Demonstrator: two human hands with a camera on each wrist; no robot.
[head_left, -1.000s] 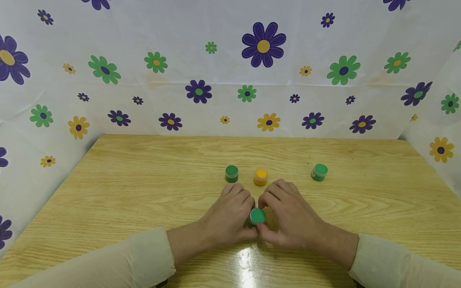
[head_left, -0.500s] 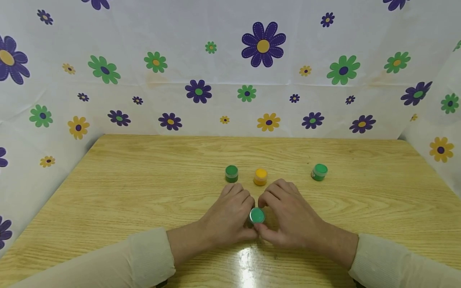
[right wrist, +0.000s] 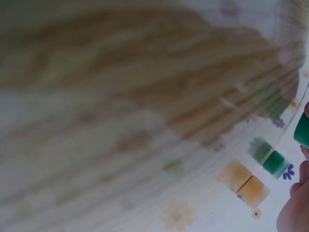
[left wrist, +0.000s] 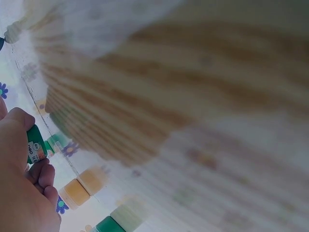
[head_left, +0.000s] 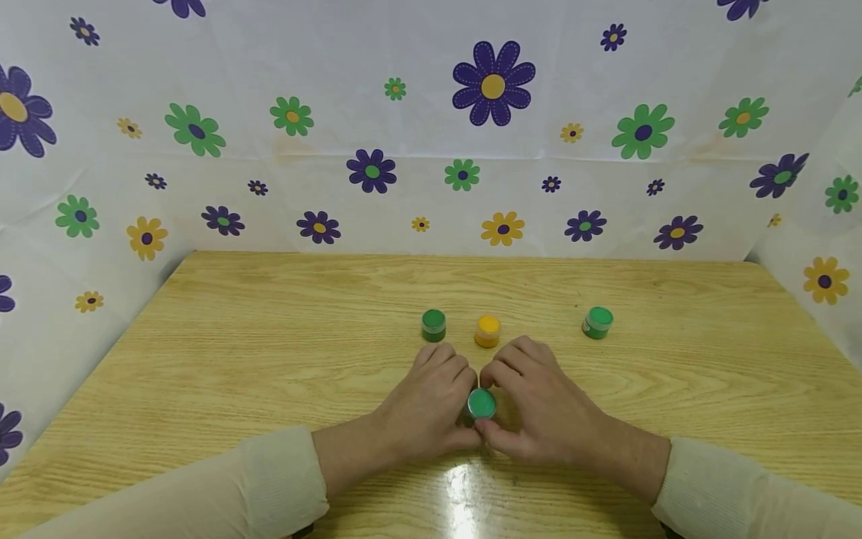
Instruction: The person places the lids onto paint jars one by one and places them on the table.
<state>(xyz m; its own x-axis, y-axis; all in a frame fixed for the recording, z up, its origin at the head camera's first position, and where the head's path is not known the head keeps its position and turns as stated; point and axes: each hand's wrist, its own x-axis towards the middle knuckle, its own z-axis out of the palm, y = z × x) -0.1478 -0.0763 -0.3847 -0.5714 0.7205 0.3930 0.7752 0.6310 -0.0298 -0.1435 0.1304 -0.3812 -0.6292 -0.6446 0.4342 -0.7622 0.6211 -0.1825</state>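
Note:
Between my two hands, at the near middle of the table, is a small green paint jar [head_left: 481, 403], its round lid facing up. My left hand [head_left: 431, 404] grips it from the left side; in the left wrist view the thumb and curled fingers hold the jar [left wrist: 35, 145], and part of its printed label shows. From the right, my right hand [head_left: 542, 404] pinches the same jar, thumb at the near edge and forefinger at the far edge. Only a slice of the jar [right wrist: 302, 131] appears at the edge of the right wrist view.
Just beyond the hands stand a dark green paint jar [head_left: 434, 326] and a yellow paint jar [head_left: 488, 332]. Another green paint jar [head_left: 597, 323] stands farther right. A flower-printed cloth [head_left: 417, 135] hangs behind the wooden table [head_left: 269, 322] and along its sides.
My right thumb and forefinger have shifted slightly leftward around the jar. The left hand and the other jars have stayed in place.

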